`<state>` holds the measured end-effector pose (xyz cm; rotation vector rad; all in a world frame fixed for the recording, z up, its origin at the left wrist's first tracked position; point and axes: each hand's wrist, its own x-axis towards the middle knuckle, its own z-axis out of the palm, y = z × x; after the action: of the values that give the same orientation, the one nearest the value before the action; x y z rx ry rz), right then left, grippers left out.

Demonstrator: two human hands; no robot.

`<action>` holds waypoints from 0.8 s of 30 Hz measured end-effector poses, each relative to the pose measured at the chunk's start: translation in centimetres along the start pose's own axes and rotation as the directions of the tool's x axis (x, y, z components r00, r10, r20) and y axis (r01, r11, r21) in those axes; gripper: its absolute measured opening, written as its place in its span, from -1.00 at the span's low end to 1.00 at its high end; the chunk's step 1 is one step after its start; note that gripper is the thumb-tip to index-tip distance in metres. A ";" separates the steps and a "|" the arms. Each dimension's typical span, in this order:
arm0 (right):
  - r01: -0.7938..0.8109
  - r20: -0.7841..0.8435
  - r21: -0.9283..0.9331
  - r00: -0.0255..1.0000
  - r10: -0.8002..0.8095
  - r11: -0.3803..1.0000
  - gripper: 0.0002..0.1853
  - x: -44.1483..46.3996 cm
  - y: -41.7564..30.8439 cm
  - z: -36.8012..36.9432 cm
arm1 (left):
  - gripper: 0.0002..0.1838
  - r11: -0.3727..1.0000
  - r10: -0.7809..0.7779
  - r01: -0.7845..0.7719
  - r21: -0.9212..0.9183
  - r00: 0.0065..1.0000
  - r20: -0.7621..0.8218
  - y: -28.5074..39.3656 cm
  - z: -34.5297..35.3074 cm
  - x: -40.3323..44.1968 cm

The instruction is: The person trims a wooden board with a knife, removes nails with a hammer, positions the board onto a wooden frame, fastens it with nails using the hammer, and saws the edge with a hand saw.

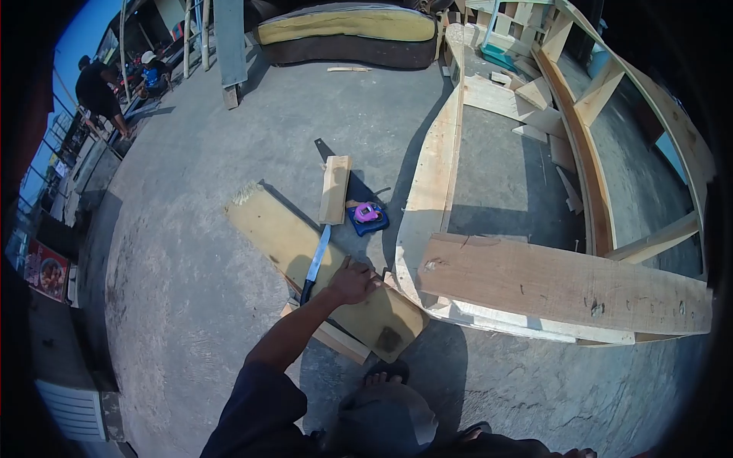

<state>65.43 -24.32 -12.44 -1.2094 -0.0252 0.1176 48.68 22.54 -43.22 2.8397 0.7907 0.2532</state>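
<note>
My left hand (353,281) rests palm down on a long yellowish padded board (279,227), fingers apart. Just left of the hand, a knife (317,258) with a black handle lies across the board, its blade tip beside a short wood block (334,191). That block lies over a dark saw (360,188). A pink-purple tape measure (366,213) sits on a blue item right of the block. Under the board's lower left edge, a strip of wood (336,342) shows. My right hand is out of view.
A large wooden frame (435,164) stands at the right, with a wide plank (565,284) across its near end. Wood scraps (534,93) lie inside. A yellow-and-brown cushioned piece (347,38) is at the back. Two people (98,90) are at the far left.
</note>
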 end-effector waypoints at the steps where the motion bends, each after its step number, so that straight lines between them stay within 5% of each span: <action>1: -0.114 0.078 -0.071 0.990 0.119 0.991 -0.54 0.5 -0.2 0.9 | -0.51 0.998 0.058 -0.056 -0.025 0.993 0.102 -0.5 -0.5 0.5; 2: -0.222 0.140 -0.149 0.960 0.243 0.964 -0.53 0.8 -0.2 1.8 | -0.51 0.998 0.056 -0.053 -0.031 0.993 0.106 -1.0 -1.0 1.1; 4: -0.209 0.023 -0.217 0.976 0.219 0.954 -0.54 0.3 0.7 4.8 | -0.55 0.990 -0.059 0.102 -0.100 0.928 0.367 -1.3 -2.1 1.7; 8: -0.268 -0.154 -0.304 0.961 0.230 0.914 -0.54 0.0 1.4 7.7 | -0.59 0.991 0.045 0.028 -0.130 0.852 0.521 -2.2 -7.4 -0.4; 10: -0.314 -0.213 -0.333 0.944 0.253 0.889 -0.54 0.1 1.7 7.6 | -0.56 0.956 -0.079 0.248 -0.158 0.734 0.675 -1.2 -11.5 -1.4; 11: -0.332 -0.193 -0.326 0.940 0.281 0.885 -0.55 0.2 1.8 7.4 | -0.56 0.956 -0.073 0.247 -0.161 0.729 0.681 -0.7 -13.0 -1.8; 13: -0.350 -0.171 -0.322 0.936 0.309 0.880 -0.56 0.5 2.3 6.5 | -0.60 0.969 -0.192 0.235 0.076 0.524 0.829 -0.4 -14.7 -2.4; 16: -0.281 -0.038 -0.342 0.958 0.285 0.897 -0.56 1.0 2.7 5.2 | -0.61 0.972 -0.212 0.215 0.092 0.646 0.734 -2.7 -10.6 -6.9; 18: -0.391 -0.098 -0.321 0.920 0.381 0.863 -0.57 1.0 2.6 5.6 | -0.63 0.967 -0.243 0.202 0.154 0.559 0.793 -2.4 -8.2 -6.6; 20: -0.358 -0.085 -0.311 0.933 0.350 0.880 -0.58 0.6 2.6 6.8 | -0.67 0.963 -0.244 0.265 0.055 0.762 0.600 -2.0 -4.6 -6.6; 24: -0.278 -0.080 -0.294 0.960 0.267 0.914 -0.62 -0.4 2.7 8.2 | -0.68 0.983 -0.141 0.175 -0.046 0.902 0.408 -0.1 -0.5 -5.1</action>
<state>64.18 -15.72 -12.07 -1.5191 0.1657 0.3459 44.26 20.02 -43.29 2.5956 0.8840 -0.3104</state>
